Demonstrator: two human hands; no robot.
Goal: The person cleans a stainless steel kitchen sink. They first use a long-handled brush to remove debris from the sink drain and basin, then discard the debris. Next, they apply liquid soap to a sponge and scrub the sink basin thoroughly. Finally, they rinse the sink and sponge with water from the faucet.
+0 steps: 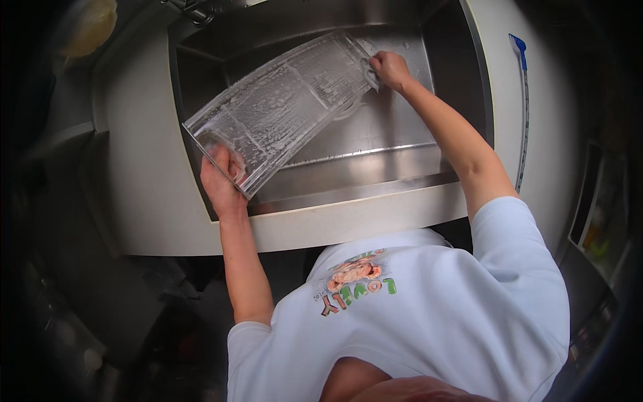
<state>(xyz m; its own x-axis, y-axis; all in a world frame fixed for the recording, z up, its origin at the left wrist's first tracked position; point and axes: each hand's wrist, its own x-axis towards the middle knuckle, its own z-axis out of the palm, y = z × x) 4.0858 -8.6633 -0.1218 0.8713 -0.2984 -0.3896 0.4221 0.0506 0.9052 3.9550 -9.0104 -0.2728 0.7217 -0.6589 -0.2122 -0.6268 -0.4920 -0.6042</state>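
A long clear plastic panel, perhaps a refrigerator shelf or drawer part [281, 105], is held aslant over a stainless steel sink [366, 133]. White suds and drops streak its surface, and thin ribs cross it. At the lower left end my left hand [218, 183] grips the edge, its fingers showing through the clear plastic beside a rounded opening or recess. My right hand [392, 70] is closed at the upper right end, near a similar rounded, sudsy part. The right fingertips are partly hidden.
A metal faucet [198, 15] stands at the sink's upper left. The pale countertop [145, 166] surrounds the basin. On its right side lies a long thin-handled tool with a blue toothed head [520, 47]. A round yellowish object [90, 25] sits at upper left, blurred.
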